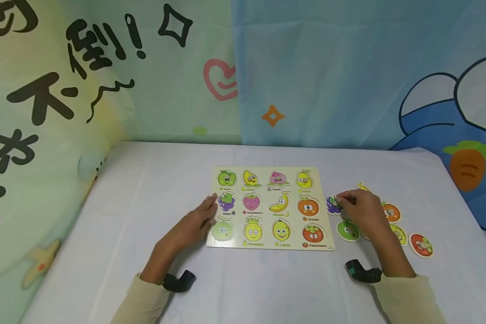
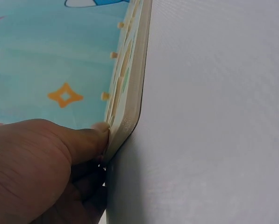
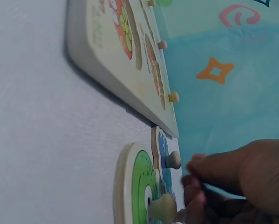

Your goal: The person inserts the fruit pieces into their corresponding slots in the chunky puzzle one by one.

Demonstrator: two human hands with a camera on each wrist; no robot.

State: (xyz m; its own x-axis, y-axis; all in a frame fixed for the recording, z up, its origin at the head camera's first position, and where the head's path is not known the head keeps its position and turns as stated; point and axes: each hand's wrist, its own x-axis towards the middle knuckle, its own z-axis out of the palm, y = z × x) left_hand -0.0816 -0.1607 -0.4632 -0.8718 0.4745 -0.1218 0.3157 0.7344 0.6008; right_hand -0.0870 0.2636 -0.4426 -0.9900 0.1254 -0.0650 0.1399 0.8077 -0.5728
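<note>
A pale yellow wooden fruit puzzle board (image 1: 267, 245) lies on the white table in the head view. My left hand (image 1: 196, 220) rests at its left edge, thumb tip against the board's rim in the left wrist view. Just right of the board lies a purple grape piece (image 1: 333, 205). My right hand (image 1: 362, 209) is over the loose pieces, its fingertips beside the grape piece. In the right wrist view, a small gap separates the fingertips from the knob (image 3: 173, 160) of that piece. The green round piece (image 3: 143, 179) lies close by, its knob facing the hand.
Other loose pieces lie around my right hand: an orange (image 1: 391, 212), a yellow fruit (image 1: 399, 234) and a persimmon (image 1: 421, 245). Some are partly hidden by the hand. Wooden knobs (image 2: 114, 55) stick up from the board. A printed curtain (image 1: 328, 76) hangs behind the table.
</note>
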